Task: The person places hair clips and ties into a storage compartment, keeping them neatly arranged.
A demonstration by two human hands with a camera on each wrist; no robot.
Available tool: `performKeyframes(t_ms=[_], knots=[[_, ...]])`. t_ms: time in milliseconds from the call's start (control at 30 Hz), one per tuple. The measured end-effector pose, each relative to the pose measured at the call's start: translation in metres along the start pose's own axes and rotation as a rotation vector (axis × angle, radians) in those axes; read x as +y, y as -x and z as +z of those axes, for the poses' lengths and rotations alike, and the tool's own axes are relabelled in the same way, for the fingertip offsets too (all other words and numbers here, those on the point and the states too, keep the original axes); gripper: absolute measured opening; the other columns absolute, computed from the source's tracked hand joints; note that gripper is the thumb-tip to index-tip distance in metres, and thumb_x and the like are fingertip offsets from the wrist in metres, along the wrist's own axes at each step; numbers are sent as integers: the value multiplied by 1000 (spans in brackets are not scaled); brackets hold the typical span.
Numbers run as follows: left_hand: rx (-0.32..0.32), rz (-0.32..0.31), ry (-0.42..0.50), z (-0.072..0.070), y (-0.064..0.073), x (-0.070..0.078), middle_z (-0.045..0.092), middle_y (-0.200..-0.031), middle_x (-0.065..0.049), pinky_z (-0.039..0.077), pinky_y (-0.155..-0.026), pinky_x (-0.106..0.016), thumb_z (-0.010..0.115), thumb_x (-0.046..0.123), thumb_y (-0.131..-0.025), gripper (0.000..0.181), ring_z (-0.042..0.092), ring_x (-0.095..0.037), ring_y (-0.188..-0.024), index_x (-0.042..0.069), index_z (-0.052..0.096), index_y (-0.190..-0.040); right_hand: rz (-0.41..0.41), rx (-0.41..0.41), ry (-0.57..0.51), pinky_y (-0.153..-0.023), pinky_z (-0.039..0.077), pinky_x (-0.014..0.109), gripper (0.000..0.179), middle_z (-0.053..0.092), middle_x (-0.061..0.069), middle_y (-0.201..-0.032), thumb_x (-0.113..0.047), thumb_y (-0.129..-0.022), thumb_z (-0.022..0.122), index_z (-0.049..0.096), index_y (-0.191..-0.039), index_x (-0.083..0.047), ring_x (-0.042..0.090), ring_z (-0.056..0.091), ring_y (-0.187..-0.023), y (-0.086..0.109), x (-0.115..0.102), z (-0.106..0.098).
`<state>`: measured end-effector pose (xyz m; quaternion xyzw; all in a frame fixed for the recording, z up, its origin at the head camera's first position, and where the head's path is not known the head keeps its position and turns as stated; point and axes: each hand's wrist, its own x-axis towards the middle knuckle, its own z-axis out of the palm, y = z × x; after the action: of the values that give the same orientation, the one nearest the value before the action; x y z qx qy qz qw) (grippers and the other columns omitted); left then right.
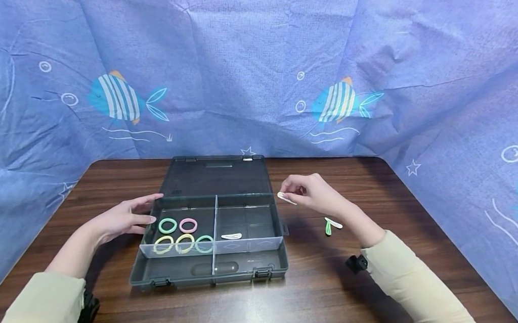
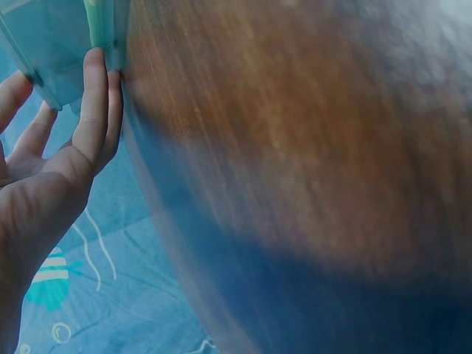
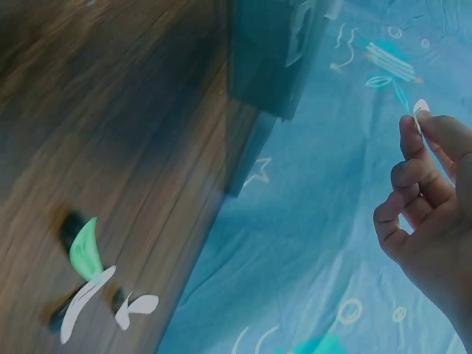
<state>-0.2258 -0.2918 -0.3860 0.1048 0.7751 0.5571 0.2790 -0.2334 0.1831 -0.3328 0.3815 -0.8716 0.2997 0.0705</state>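
My right hand pinches a white snap hair clip between thumb and forefinger, just right of a dark see-through compartment box. My left hand rests its spread, fairly straight fingers on the box's left wall, also at the box edge in the left wrist view. Rings that look like hair ties lie in the left middle compartment: a pink one, a green one and a yellow one among several. White hair clips lie in the right middle compartment.
On the brown wooden table, right of the box, lie a green hair clip and a white one close together. The box's lid is folded back behind it. A blue fish-print cloth hangs around the table.
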Motion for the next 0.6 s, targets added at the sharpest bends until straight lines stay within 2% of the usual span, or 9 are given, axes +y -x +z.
performKeyframes(t_ms=[167,433,600], knots=[[2,-1,0,-1,0,-1,-2,-153,-29,49,-93,-47,56,14,-95,73,29,-47,-132,13,12,-153,-17,-6,-19,-50,43,26,3,64,-9,-67,-20,-89,66,66,-90,-17,4,51,-56,-12,-7,5],[2,7,-6,-2,-2,-3,-1,-153,-28,48,-93,-48,58,17,-94,74,31,-46,-132,14,12,-153,-15,-42,-30,-52,41,21,8,65,-6,-72,-12,-87,66,65,-93,-17,6,49,-58,-31,-18,17],[1,8,-6,-3,-3,-4,-1,-153,-28,48,-93,-47,60,18,-93,76,33,-44,-130,14,13,-153,-17,-59,-47,-54,42,21,7,64,-10,-74,-12,-86,66,65,-91,-16,5,50,-60,-43,-21,27]])
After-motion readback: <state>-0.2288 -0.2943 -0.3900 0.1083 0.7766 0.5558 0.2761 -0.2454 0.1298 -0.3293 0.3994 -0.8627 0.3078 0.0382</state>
